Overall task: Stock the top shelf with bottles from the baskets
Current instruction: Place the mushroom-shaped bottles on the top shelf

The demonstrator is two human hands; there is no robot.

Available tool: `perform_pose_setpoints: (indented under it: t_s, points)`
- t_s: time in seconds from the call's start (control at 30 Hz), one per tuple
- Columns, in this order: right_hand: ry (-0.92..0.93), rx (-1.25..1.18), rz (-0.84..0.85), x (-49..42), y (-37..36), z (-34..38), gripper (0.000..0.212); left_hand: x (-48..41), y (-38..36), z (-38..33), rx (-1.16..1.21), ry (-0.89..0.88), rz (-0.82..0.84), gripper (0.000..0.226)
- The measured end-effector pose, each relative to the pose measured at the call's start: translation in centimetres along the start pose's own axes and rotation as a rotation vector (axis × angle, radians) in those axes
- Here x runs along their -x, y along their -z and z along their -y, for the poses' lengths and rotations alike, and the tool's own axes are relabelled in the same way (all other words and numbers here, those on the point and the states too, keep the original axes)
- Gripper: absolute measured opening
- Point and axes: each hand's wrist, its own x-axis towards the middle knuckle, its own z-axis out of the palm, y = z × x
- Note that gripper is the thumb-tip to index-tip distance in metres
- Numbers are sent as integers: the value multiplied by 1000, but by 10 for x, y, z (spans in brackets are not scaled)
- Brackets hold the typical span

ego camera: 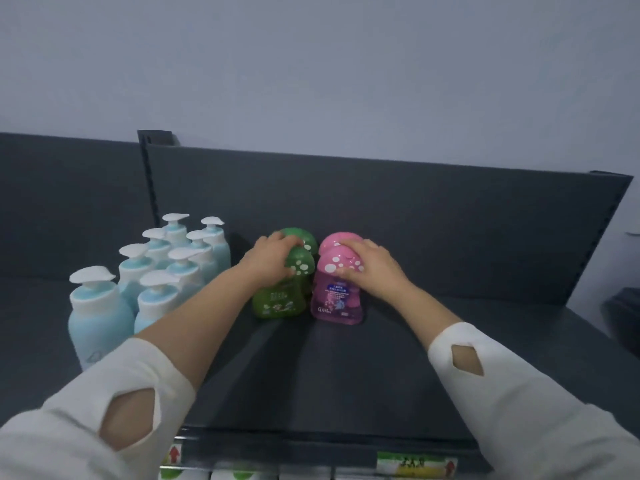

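Observation:
On the dark grey top shelf (346,368) stand two green bottles with spotted mushroom caps, one behind the other. My left hand (268,261) grips the cap of the front green bottle (280,299); the rear green bottle (304,235) shows only its cap. Beside them on the right stand two pink mushroom-cap bottles. My right hand (372,266) grips the cap of the front pink bottle (336,301), and the rear pink bottle (334,241) peeks out behind it. Both front bottles rest upright on the shelf. No basket is in view.
Several light blue pump bottles (152,271) with white tops fill the shelf's left part. A dark back panel (415,230) rises behind the shelf, with an upright post (149,174) at the left. Price labels (412,464) line the front edge below.

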Motion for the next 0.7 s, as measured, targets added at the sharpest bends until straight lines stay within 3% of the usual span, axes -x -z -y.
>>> perform_pose_setpoints:
  t_s: [0.13, 0.53, 0.63, 0.7]
  points:
    - [83, 290, -18, 0, 3, 2, 75, -7, 4, 0, -281, -3, 11, 71]
    - [63, 218, 5, -3, -2, 0, 75, -13, -6, -2, -304, -24, -61, 66]
    - [68, 251, -52, 4, -1, 2, 73, -6, -3, -6, -311, -22, -80, 75]
    - [105, 284, -125, 11, 3, 6, 65, 4, -1, -12, -331, -44, -169, 66]
